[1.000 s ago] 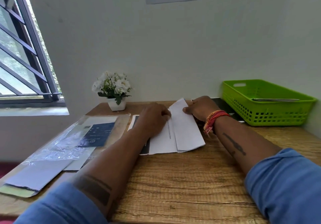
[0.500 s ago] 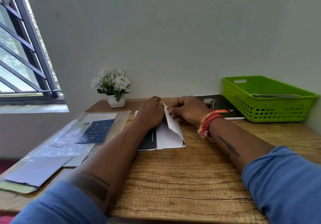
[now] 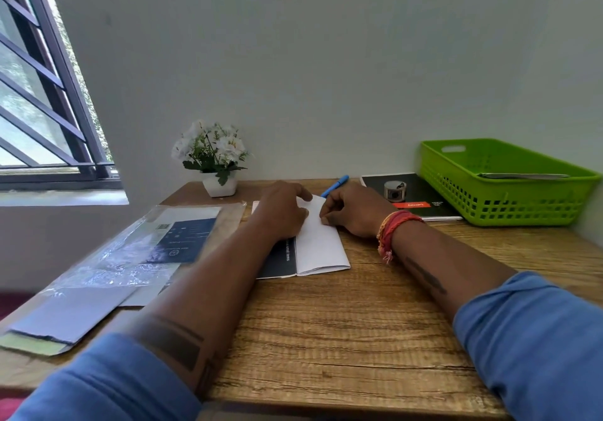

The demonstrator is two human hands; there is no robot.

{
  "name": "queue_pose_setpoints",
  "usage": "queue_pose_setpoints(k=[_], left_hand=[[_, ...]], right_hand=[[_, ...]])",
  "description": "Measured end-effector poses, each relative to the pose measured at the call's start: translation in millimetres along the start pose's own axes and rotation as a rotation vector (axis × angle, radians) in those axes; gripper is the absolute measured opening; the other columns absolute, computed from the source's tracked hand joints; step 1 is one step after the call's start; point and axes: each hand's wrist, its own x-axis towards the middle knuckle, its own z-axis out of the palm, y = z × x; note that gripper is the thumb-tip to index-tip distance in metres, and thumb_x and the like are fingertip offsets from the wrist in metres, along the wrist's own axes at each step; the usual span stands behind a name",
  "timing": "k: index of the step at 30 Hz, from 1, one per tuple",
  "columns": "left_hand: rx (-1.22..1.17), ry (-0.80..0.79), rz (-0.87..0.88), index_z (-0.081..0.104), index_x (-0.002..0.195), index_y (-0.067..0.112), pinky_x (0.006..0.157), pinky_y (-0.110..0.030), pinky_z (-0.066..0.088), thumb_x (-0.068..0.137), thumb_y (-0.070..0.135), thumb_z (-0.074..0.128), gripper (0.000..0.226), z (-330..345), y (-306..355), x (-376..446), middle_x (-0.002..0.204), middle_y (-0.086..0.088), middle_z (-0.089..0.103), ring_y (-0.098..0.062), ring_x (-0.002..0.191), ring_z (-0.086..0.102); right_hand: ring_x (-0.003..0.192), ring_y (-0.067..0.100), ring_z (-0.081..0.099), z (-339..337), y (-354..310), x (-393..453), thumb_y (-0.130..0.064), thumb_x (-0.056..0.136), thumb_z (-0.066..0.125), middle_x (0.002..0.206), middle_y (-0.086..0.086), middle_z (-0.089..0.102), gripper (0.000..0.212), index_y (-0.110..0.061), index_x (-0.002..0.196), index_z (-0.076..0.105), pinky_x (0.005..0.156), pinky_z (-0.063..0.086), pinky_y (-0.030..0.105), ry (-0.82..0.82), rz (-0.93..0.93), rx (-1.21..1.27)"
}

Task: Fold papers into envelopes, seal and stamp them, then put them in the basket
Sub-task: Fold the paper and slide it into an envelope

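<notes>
Your grip on the folded paper [image 3: 321,244] is two-handed: your left hand [image 3: 283,211] lies on its left part, fingers curved down over it, while your right hand [image 3: 354,210] has curled fingertips pressing its right edge (whether the thumb pinches underneath cannot be told). Head view: the white paper lies flat at mid-worktop [image 3: 342,329], partly covering a dark printed sheet [image 3: 279,262]. A green basket [image 3: 502,189] stands far right, holding something flat. Beside it lies a black booklet [image 3: 421,202] with a small tape roll [image 3: 394,190] on top. A blue pen [image 3: 336,185] lies behind your hands. Plastic-wrapped envelopes [image 3: 114,257] sit left; a flower pot [image 3: 217,159] stands by the wall.
</notes>
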Motion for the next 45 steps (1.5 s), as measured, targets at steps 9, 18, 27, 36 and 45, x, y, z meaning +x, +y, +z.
queue_pose_setpoints(k=[9, 18, 27, 36, 45], left_hand=[[0.175, -0.193, 0.111, 0.06, 0.132, 0.043, 0.112, -0.041, 0.039, 0.099, 0.013, 0.052, 0.046, 7, 5, 0, 0.147, -0.001, 0.053, -0.023, 0.134, 0.047], [0.282, -0.259, 0.102, 0.047, 0.143, 0.051, 0.114, -0.049, 0.036, 0.097, 0.01, 0.049, 0.061, 11, 10, 0, 0.154, -0.005, 0.044, -0.029, 0.14, 0.04], [0.267, -0.248, 0.098, 0.049, 0.143, 0.048, 0.118, -0.051, 0.031, 0.096, 0.009, 0.051, 0.061, 13, 8, 1, 0.158, -0.003, 0.04, -0.028, 0.144, 0.036], [0.268, -0.258, 0.102, 0.048, 0.144, 0.047, 0.118, -0.05, 0.031, 0.096, 0.009, 0.052, 0.061, 15, 6, 2, 0.159, -0.003, 0.038, -0.028, 0.144, 0.035], [0.272, -0.257, 0.107, 0.047, 0.145, 0.045, 0.117, -0.048, 0.032, 0.097, 0.009, 0.054, 0.061, 13, 8, 2, 0.159, -0.003, 0.039, -0.027, 0.144, 0.036]], right_hand=[[0.079, 0.002, 0.056, -1, 1, 0, -0.028, 0.087, 0.076, 0.089, -0.011, 0.067, 0.009, -0.021, 0.094, 0.076, 0.064, 0.038, 0.015, 0.038, 0.039, 0.006], [0.092, 0.026, 0.066, -3, -5, 6, -0.045, 0.093, 0.065, 0.099, 0.012, 0.072, 0.041, -0.006, 0.102, 0.072, 0.078, 0.051, 0.035, -0.009, 0.154, -0.236], [0.108, 0.024, 0.063, -22, -15, -7, -0.049, 0.094, 0.062, 0.114, 0.009, 0.068, 0.048, -0.007, 0.117, 0.066, 0.083, 0.047, 0.03, -0.228, 0.158, -0.305], [0.098, 0.019, 0.061, -37, -15, -17, -0.06, 0.085, 0.067, 0.11, 0.005, 0.07, 0.056, -0.013, 0.115, 0.068, 0.088, 0.048, 0.037, -0.351, 0.137, -0.352], [0.086, 0.015, 0.05, -45, -22, -31, -0.059, 0.082, 0.07, 0.101, 0.004, 0.057, 0.068, -0.008, 0.126, 0.064, 0.065, 0.038, 0.027, -0.449, 0.137, -0.314]])
